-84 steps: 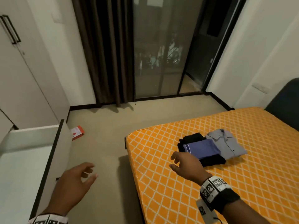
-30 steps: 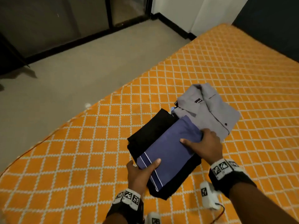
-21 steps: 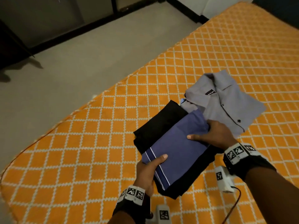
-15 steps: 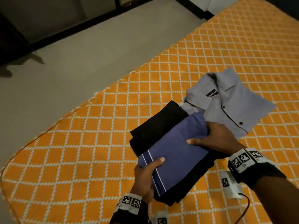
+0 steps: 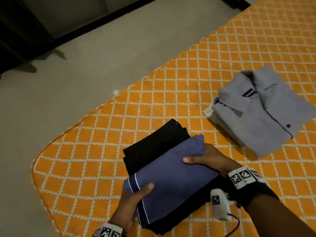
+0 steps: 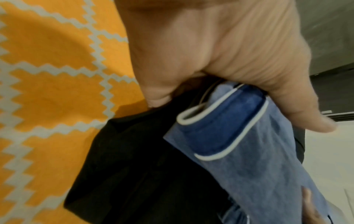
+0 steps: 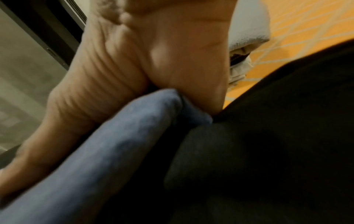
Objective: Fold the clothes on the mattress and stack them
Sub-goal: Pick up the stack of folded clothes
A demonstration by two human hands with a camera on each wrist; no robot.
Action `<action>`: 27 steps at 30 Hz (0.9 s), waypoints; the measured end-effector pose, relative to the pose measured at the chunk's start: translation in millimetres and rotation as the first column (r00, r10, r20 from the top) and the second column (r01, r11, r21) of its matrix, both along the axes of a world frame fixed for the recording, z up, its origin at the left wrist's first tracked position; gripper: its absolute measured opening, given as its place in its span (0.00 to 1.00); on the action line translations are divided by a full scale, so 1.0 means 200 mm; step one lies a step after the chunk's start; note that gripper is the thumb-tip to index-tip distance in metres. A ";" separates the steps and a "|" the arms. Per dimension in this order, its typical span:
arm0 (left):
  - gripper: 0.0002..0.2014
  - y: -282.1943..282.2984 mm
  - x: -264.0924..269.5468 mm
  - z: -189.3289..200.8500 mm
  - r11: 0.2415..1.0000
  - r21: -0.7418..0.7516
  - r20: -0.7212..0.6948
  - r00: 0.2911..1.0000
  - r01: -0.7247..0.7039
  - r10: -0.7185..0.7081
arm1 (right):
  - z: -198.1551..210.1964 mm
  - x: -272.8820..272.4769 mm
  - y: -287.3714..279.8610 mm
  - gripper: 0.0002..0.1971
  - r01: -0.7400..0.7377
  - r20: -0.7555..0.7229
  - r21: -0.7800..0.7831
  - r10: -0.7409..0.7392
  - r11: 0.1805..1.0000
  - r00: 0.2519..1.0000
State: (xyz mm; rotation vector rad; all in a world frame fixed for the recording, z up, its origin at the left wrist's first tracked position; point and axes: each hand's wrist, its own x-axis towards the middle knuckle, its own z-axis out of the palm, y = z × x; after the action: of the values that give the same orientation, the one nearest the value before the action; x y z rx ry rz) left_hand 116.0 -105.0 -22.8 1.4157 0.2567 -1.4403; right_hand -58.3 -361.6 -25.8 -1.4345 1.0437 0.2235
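A folded blue garment with white piping [image 5: 171, 178] lies on top of a folded black garment [image 5: 153, 142]. Both hands hold this small stack above the orange mattress [image 5: 106, 142]. My left hand [image 5: 131, 199] grips its near left corner, thumb on top [image 6: 287, 106], fingers underneath. My right hand [image 5: 206, 159] grips the right edge, thumb on the blue cloth [image 7: 57, 136], fingers hidden below. A folded grey collared shirt [image 5: 266, 113] lies apart on the mattress to the right, over a pale garment whose edge shows.
The mattress corner and its left edge [image 5: 56, 139] border beige floor [image 5: 85, 65]. A dark door frame [image 5: 85, 23] and curtain run along the back. A small white scrap [image 5: 116, 92] lies on the floor near the mattress edge.
Both hands have taken hold of the blue and black stack and lifted it away from the grey shirt, toward me and to the left. The grey shirt stays on the mattress.
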 end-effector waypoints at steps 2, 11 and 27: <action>0.41 0.01 0.01 0.01 1.000 0.003 0.027 1.000 0.008 -0.008 | 0.03 0.02 0.00 0.31 -0.019 -0.015 0.059 0.020 0.998 1.000; 0.39 0.21 0.15 0.16 0.988 0.051 0.106 0.983 0.142 -0.147 | 0.29 -0.01 0.40 0.21 0.155 -0.003 0.241 -0.159 0.958 0.987; 0.26 1.10 0.01 1.49 0.986 -0.167 0.366 0.930 0.021 0.042 | 1.71 -0.04 1.29 0.25 0.102 0.272 0.033 -0.107 0.994 0.956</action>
State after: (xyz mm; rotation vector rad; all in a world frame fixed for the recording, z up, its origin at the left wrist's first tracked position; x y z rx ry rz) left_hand 117.2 116.0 276.1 1.5084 -0.0956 -1.1296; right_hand -66.8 -104.0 316.7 -1.3451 0.8840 -0.0427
